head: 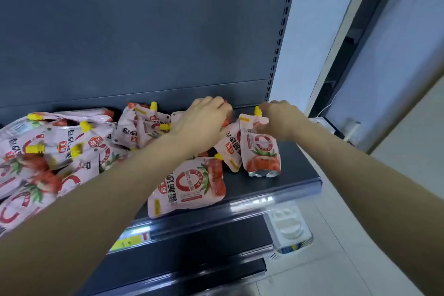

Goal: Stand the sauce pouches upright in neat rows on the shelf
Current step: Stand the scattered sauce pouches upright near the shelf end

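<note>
Under my right hand (pixel 281 120) one sauce pouch (pixel 263 151) stands on the shelf (pixel 295 170). It is pale pink with a red ring, a tomato picture near its base and a yellow cap (pixel 257 110) on top. Its long axis runs vertical, cap up, printed face toward me. My fingers pinch its upper edge just beside the cap, forearm stretched out. Left of it, my left hand (pixel 206 118) lies palm down over the back pouches (pixel 144 125); I cannot tell whether it grips. Beside that forearm a flat pouch (pixel 189 187) lies on its back, cap pointing away.
</note>
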Demonstrator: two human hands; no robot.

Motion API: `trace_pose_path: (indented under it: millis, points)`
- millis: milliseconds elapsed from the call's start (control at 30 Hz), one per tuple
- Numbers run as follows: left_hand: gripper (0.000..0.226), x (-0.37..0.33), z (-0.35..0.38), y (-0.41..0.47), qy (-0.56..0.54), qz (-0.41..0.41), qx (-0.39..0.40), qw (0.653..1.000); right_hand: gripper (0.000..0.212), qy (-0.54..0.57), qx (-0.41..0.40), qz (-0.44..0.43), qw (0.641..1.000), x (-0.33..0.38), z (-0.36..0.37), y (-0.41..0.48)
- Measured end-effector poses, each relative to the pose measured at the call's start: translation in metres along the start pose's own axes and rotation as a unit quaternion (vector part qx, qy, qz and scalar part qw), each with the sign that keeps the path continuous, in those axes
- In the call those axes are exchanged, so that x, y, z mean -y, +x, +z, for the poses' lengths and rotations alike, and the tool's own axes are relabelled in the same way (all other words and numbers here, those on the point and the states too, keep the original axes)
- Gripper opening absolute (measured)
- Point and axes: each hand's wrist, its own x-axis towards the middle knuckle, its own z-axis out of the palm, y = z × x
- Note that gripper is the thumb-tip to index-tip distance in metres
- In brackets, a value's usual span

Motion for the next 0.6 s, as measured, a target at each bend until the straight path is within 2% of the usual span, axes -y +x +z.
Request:
trace_pose_path:
  millis: [167, 233, 367, 600]
  points:
    - [0.035, -0.009, 0.03, 0.035, -0.01, -0.04, 0.041, 0.998, 0.065, 0.123, 0.151, 0.026, 0.981, -0.026, 0.022, 0.032]
    - [0.036, -0.008, 0.04, 0.045, -0.009, -0.051, 0.047, 0.998, 0.059, 0.177, 0.161, 0.026, 0.971, -0.031, 0.026, 0.044]
    - [0.04, -0.008, 0.052, 0.058, -0.014, -0.084, 0.078, 0.993, 0.026, 0.211, 0.184, 0.0, 0.96, -0.039, 0.026, 0.063]
    - [0.051, -0.009, 0.062, 0.065, -0.052, -0.144, 0.168, 0.974, 0.021, 0.203, 0.23, -0.038, 0.951, -0.05, 0.015, 0.074]
